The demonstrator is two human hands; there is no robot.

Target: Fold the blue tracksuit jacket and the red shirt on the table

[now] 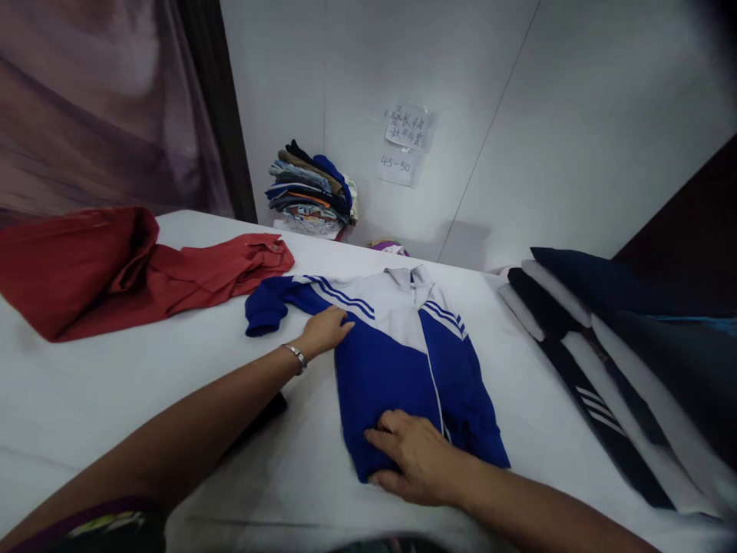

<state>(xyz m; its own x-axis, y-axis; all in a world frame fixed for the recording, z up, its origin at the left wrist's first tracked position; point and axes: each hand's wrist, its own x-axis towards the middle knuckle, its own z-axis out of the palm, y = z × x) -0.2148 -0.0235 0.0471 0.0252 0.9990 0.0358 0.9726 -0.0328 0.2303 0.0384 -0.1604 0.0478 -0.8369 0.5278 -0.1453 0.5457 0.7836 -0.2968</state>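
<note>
**Operator:** Blue-and-white zip-front track jacket lies flat on the white table at centre frame, collar pointing away from me, one sleeve stretched toward the left. My left hand rests flat with fingers spread on the shoulder where that sleeve begins. My right hand presses open-palmed on the lower hem, at the bottom of the frame. Neither hand pinches cloth.

**Observer:** How would you handle it well from here?

**Operator:** My judgement: keep the right palm pinning the hem so the body cannot slide, and sweep the left one outward along the sleeve to flatten it. The fabric looks slippery, so pressure should stay even.

**Observer:** Any bins or boxes holding things?

**Operator:** None that I can see. Everything sits loose: a crumpled red shirt at the left, dark navy garments with white stripes laid out at the right, and a stack of folded mixed-colour clothes against the white wall, upper centre, beside two handwritten paper notes.
</note>
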